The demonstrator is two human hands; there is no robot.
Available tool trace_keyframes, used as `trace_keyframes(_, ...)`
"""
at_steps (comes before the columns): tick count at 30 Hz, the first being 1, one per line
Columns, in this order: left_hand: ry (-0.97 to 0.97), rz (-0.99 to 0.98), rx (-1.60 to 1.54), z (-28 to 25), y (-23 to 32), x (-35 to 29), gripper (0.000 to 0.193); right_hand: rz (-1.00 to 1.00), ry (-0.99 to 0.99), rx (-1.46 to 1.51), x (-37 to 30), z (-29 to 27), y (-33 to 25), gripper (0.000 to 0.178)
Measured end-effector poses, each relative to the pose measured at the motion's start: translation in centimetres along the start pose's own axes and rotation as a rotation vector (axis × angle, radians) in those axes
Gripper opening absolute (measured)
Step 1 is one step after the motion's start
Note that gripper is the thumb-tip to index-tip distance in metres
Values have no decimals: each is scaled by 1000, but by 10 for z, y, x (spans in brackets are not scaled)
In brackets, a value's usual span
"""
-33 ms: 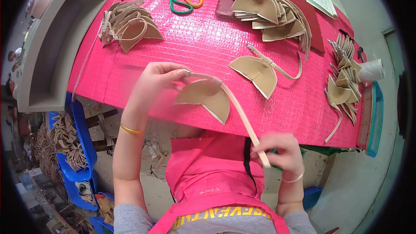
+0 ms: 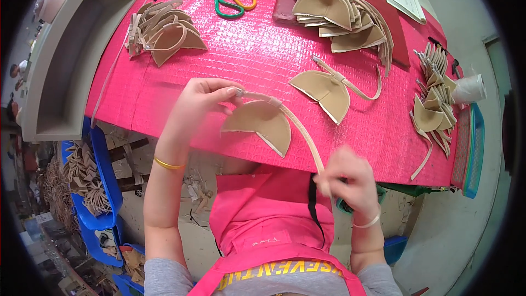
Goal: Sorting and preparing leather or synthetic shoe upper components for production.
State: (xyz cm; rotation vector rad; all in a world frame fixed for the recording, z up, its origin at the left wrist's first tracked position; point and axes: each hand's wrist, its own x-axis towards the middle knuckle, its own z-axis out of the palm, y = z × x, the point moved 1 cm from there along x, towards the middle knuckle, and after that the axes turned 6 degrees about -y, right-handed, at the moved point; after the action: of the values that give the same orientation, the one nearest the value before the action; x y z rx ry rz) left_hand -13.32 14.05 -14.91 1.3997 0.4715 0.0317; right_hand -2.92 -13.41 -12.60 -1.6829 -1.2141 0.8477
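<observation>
My left hand pinches the metal-tipped end of a thin tan strap, near the table's front edge. The strap runs through a small loop on a tan half-moon leather piece with a pale lower edge, which hangs below it. Toward the lower right, my right hand, smeared by motion, is closed on the strap's other end. A second half-moon leather piece lies on the pink table cover, its own strap curling to the right.
Stacks of similar pieces lie at the left, back right and far right. Scissors with green and yellow handles rest at the back. A white thread spool stands right; blue bins are below left.
My right hand has shifted slightly up, and the strap's free end has moved up and left with it. The left hand has hardly moved.
</observation>
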Motion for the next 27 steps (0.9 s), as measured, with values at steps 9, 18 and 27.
trace_keyframes(9, -225, 24, -294, 18, -11, -2, 20, 277, 149, 553, 99, 44, 2, 11)
trace_keyframes(18, -303, 74, -351, 21, -17, -1, 25, 197, 140, 581, 98, 42, 4, 13)
trace_keyframes(27, -141, 122, -233, 31, 3, -15, 29, 23, 187, 725, 103, 50, -3, 11)
